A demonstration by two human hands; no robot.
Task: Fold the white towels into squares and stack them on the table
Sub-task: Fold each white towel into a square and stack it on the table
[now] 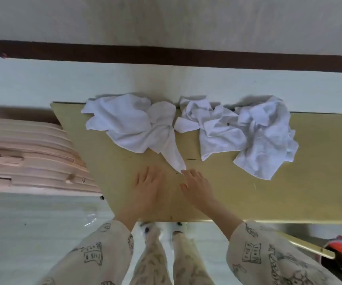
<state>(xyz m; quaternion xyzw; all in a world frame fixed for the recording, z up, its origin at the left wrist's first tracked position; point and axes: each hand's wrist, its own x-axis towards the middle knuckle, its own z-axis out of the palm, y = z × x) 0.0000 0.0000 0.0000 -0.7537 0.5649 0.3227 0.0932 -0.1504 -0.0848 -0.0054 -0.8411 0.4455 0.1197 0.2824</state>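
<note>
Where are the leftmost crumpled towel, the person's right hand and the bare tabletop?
leftmost towel [129, 124], head view, middle of the crumpled cloth.
right hand [196, 186], head view, back of the hand.
table [289, 194], head view, bare top at the right.

We see three crumpled white towels along the table's far edge: left towel [133, 124], middle towel [211, 128], right towel [266, 138], all unfolded.

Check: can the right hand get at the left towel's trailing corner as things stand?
Likely yes. The right hand is open, fingertips right at the corner of the left towel, with only bare table around it.
</note>
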